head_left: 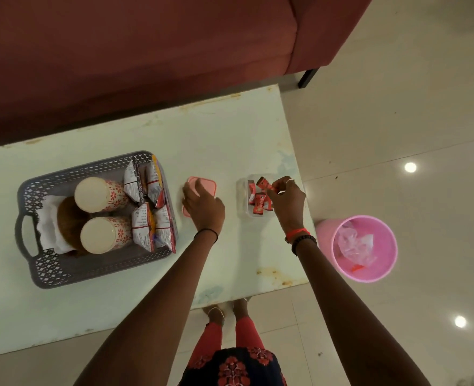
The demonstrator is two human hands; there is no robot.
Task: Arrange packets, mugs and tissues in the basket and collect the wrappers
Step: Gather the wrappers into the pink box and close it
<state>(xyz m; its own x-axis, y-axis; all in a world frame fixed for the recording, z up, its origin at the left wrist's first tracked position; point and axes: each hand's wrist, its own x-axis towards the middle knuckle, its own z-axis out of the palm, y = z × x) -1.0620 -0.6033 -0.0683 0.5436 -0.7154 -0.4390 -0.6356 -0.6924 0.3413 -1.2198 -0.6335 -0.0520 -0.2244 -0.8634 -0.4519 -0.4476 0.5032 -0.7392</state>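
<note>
Far left of the desk [230,135]: grey perforated basket [63,271] with a handle slot on its left end. Contents, left to right:
- white tissues [47,218] against the handle end
- a brown item beneath them, identity unclear
- two mugs [96,195], cream faces toward the camera, red flower print on the sides, one behind the other
- printed packets [149,207] standing on edge in two rows along the right wall, silver-white with red and yellow trim

Just right of the basket: pink lid [206,185] flat on the desk. The left hand [202,207] rested on it, fingers lying relaxed across its top, thumb out to the left. A black band was on that wrist.

Centre right: clear container [242,190], uncovered, holding several small red wrappers [258,203], crumpled, with white print. The right hand [287,200] was over its right side, fingertips pinching one red wrapper [265,183] above the back rim. A ring was on one finger, and red and dark bracelets on the wrist.

On the floor beside the desk's right edge: round pink bin [339,263] containing crumpled clear plastic [355,246] and a red scrap.

Behind the desk: red sofa [146,51].
</note>
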